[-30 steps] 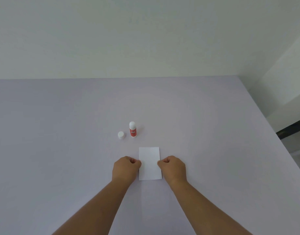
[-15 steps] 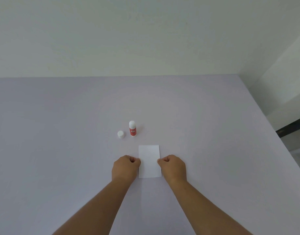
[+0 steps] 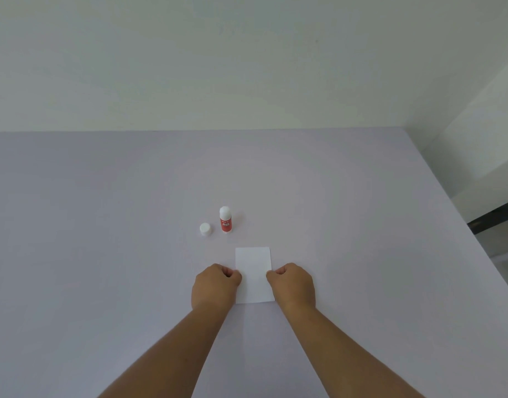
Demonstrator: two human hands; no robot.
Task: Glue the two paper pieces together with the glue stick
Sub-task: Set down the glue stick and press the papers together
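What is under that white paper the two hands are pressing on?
The white paper lies flat on the grey table, left hand and right hand at its side edges. Whether a second sheet lies beneath is hidden.

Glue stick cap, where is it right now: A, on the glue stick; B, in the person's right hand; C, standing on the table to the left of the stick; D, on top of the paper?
C: the white cap sits on the table just left of the upright glue stick.
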